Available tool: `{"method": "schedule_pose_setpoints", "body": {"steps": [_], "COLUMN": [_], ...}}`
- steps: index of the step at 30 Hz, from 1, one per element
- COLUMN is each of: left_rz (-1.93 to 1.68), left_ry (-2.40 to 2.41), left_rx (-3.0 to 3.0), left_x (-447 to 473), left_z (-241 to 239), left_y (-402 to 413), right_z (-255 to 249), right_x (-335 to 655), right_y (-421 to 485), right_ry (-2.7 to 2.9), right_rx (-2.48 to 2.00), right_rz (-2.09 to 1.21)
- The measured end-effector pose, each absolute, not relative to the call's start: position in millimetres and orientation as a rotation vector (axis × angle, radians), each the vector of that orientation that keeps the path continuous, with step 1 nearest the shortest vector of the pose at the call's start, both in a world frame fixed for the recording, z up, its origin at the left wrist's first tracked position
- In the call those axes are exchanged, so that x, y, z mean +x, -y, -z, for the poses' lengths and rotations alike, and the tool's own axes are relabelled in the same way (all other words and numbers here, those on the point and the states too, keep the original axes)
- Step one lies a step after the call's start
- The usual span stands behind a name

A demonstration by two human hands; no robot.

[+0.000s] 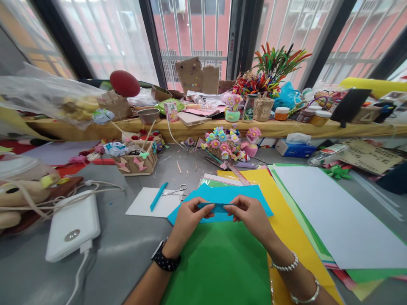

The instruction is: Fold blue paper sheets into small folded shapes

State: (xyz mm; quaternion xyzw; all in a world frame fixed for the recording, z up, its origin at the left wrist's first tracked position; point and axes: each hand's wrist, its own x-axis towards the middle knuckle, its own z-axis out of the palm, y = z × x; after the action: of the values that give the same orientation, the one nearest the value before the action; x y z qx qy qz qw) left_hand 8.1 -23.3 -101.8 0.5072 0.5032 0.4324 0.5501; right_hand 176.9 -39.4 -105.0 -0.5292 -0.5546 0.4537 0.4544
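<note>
Blue paper strip (219, 207), narrow and folded, pinched at its ends by left hand (187, 218) and right hand (251, 214), above blue sheet (251, 195) and green sheet (219, 262), grey tabletop (127, 250) cluttered with scissors (175, 192), coloured paper, barred windows behind

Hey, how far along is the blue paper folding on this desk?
Early on. Done: a narrow blue strip is already apart from the blue sheet under it, and the scissors lie set aside on white paper. In hand: the left hand and right hand pinch the strip's ends. Left: the strip shows no finished shape, and the green sheet lies flat and uncut.
</note>
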Motion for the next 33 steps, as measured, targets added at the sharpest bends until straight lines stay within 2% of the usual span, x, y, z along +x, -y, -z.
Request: {"method": "schedule_pose_setpoints", "body": {"steps": [14, 33], "left_rz": [-0.960, -0.909], "left_ry": [-1.098, -1.104], "left_rx": [1.171, 1.419], "left_x": [7, 5], "left_z": [107, 111], "left_y": [20, 22], "right_z": [106, 110], "right_x": [180, 179], "right_y": [37, 36], "right_ry": [1.382, 1.552], "right_rx": [-1.178, -1.277], "right_rz": [-1.225, -1.100]}}
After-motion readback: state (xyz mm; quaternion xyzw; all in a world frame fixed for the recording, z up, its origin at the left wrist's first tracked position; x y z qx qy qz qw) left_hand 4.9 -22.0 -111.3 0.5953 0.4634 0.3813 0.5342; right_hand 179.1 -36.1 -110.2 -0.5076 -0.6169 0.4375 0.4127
